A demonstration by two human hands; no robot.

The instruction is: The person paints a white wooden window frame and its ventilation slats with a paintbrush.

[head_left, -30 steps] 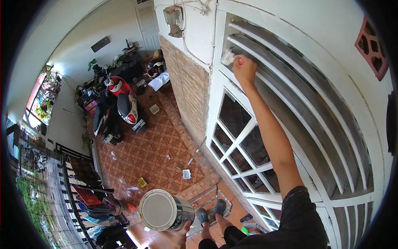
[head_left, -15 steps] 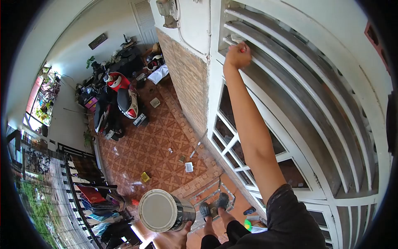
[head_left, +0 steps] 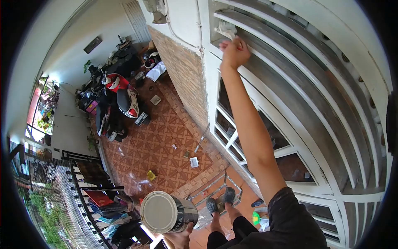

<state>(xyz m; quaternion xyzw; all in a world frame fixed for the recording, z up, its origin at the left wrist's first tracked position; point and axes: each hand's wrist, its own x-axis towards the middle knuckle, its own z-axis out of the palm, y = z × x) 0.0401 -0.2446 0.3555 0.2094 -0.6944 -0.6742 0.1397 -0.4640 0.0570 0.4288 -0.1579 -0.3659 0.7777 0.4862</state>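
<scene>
A paint can (head_left: 158, 212) with a dark label and a round pale grey face is held low in front of me by my left hand (head_left: 180, 238), its fingers against the can's side. My right hand (head_left: 235, 53) is raised to the white slatted vent above the door, fingers closed around what looks like a paintbrush (head_left: 226, 29). Its whitish bristle end sticks out above the fingers, at the left end of the slats (head_left: 286, 66). The handle is mostly hidden in the hand.
I stand high on a metal frame (head_left: 207, 191), feet in dark clogs. White-framed glass doors (head_left: 290, 166) are close on my right. Below, the tiled floor (head_left: 141, 162) holds a yellow item (head_left: 151, 175), a white tray (head_left: 194, 162) and a red motorbike (head_left: 124, 93). Laundry (head_left: 107, 216) hangs at left.
My right hand has shifted slightly down and left, and more of the whitish bristle end now shows between the slats. The can stays in my left hand. The view has tilted slightly.
</scene>
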